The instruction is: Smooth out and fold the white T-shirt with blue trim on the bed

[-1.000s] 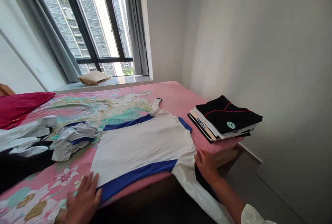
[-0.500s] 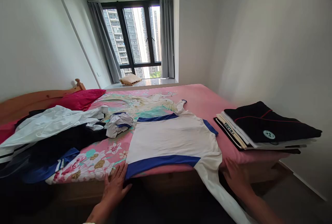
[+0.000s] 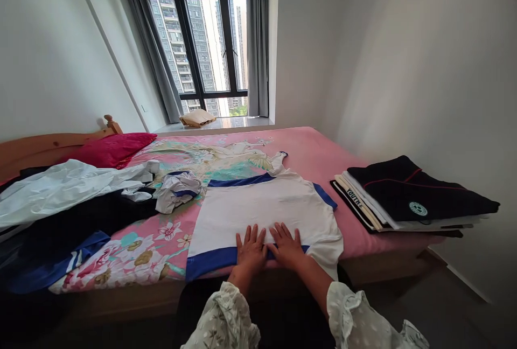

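Note:
A white long-sleeved shirt (image 3: 242, 206) with blue side panels and a blue collar lies spread out on the pink bed. Flat on its near side rests my left hand (image 3: 251, 246), fingers spread, partly over the blue strip. Beside it, thumbs nearly touching, my right hand (image 3: 286, 244) also lies flat with fingers apart. One sleeve of the shirt hangs over the bed's near edge by my right forearm, mostly hidden there. The other sleeve stretches toward the far side of the bed.
On the right is a stack of folded clothes (image 3: 412, 193), a black garment on top. To the left lie a crumpled white-and-blue garment (image 3: 177, 190), a white and dark clothes pile (image 3: 81, 187) and a red pillow (image 3: 109, 148). The patterned bed sheet (image 3: 133, 263) reaches the near edge.
Both my hands have come inward from the shirt's two sides to the middle of its near edge, now pressed flat on it. The view has shifted slightly.

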### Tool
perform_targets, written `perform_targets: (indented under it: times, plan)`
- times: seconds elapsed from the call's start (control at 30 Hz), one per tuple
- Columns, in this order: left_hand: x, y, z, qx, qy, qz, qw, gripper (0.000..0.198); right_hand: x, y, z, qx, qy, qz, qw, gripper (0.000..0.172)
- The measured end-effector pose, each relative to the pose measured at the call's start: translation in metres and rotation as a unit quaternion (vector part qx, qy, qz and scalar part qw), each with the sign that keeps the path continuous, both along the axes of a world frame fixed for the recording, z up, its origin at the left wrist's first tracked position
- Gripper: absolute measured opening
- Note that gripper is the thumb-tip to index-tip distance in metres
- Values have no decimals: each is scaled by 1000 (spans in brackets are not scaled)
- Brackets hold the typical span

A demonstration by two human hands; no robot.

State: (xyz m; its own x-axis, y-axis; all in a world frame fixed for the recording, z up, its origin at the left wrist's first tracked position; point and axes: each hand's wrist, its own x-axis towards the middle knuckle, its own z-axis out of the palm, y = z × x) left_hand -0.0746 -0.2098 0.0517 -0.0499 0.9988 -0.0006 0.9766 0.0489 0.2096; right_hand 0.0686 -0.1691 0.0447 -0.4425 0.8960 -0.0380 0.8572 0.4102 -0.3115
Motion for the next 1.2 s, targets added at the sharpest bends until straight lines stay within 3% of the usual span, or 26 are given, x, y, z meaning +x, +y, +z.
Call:
perform_targets:
  times: [0.17, 0.33, 0.43, 0.53, 0.63, 0.7, 0.83, 0.93, 1.03, 1.13, 1.2]
  plan:
    - [-29, -42, -15, -6, 57, 66, 996, 80, 37, -16, -19, -13, -62, -26, 998, 85]
    - [-63, -78, -3, -13, 93, 101, 990, 84, 47, -19, -5, -47, -87, -25, 995, 91]
    - [-58, -68, 19, -28, 58, 95, 993, 67, 26, -12, 13, -81, -58, -32, 995, 82]
    - [-40, -35, 37, 1, 32, 79, 996, 50, -6, 0, 28, -25, -6, -30, 999, 61]
    - [-35, -11, 33, 13, 30, 92, 995, 51, -17, 11, 21, 6, 5, -24, 1000, 57]
    - [-48, -15, 19, 2, 31, 118, 993, 55, -4, 19, 6, -6, -12, -42, 999, 63]
    - [-99, -59, -7, 12, 78, 202, 976, 66, 37, 30, -27, 13, -55, -95, 994, 72]
    - [-126, -91, -10, 18, 89, 275, 957, 65, 48, 31, -34, 17, -73, -114, 991, 74]
    - [-125, -114, 5, 21, 28, 313, 949, 61, 42, 29, -33, 16, -74, -123, 989, 72]
    - [-102, -144, 31, 107, -100, 218, 965, 54, 37, 28, -31, 24, -68, -126, 989, 72]
    - [-88, -170, 46, 171, -118, 180, 961, 54, 37, 29, -31, 21, -67, -127, 989, 73]
